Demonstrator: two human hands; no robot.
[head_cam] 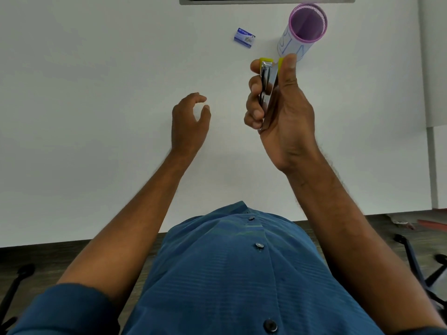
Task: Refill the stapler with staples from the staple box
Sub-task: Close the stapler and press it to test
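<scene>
The right hand (pixel 278 112) is clenched around the stapler (pixel 267 90), lifted off the bench (pixel 96 117) with its yellow end pointing away from the person. The thumb lies along 1 side and the fingers (pixel 254 89) wrap the other. The left hand (pixel 189 117) is released and holds nothing, fingers loosely curled just above the bench, well apart from the stapler.

The step in hand looks like opening the stapler so the staple channel is exposed. To do it well, the right hand should shift its hold toward the base, leaving the top arm free, and the left hand should come across to swing that arm up or pull the tray out. Squeezing both halves together, as the present hold seems to do, would keep it shut.

The stapler is slim, with bright metal along its body and yellow plastic at the far end; whether it is already partly open cannot be told, since the fingers cover much of it. The staple box (pixel 244 37), small, blue and white, lies closed on the bench beyond both hands, near a pink mesh cup (pixel 307 22) with paper wrapped round it. It is not yet touched, so loading remains to be done.
</scene>
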